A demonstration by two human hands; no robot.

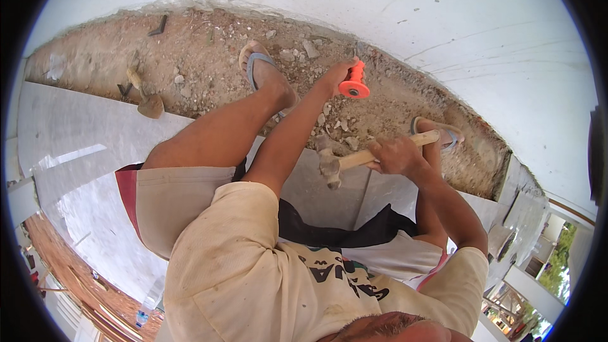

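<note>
Fig.: rubble trench (209,63) betw. white wall (380,0) & tile floor (82,152), w/ hammer (354,159) clenched in right hand (396,155), head raised, and orange-handled chisel (353,82) clasped in left hand (339,75), tip hidden in debris; a glancing blow is judged likely to bruise left-hand knuckles or sandalled foot (263,69).

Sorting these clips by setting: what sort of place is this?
Probably a floor-tiling or renovation site: a strip of bare rubble beside large pale floor tiles, with a hammer and an orange-handled chisel in hand.
</note>
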